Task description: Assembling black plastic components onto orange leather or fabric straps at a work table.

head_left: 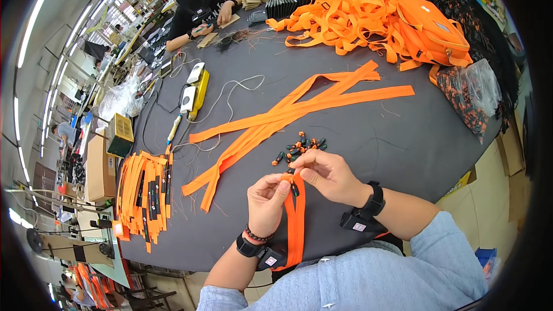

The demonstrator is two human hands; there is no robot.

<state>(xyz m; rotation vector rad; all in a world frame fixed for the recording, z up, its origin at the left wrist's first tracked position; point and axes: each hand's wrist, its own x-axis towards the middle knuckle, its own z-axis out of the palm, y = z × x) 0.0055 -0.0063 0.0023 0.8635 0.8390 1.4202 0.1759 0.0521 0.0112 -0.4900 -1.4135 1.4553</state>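
My left hand (266,203) pinches the top end of an orange zipper tape (295,227) between thumb and forefinger. The tape runs down over the table edge toward my lap. A zipper slider with a black pull (295,190) sits on the tape just below the fingertips. Close beside it, my right hand (333,178) has its fingers drawn together at the tape's upper end; what they hold is too small to make out. Right behind the fingertips lies a small pile of black-and-orange zipper pulls (299,148).
Long orange zipper tapes (282,114) lie crossed mid-table. Orange strips with black pieces (144,193) are stacked at left, near a yellow-and-white power strip (194,92). Beyond are heaped orange webbing (351,11), an orange bag (432,31), a plastic bag (469,95) and a co-worker (201,8).
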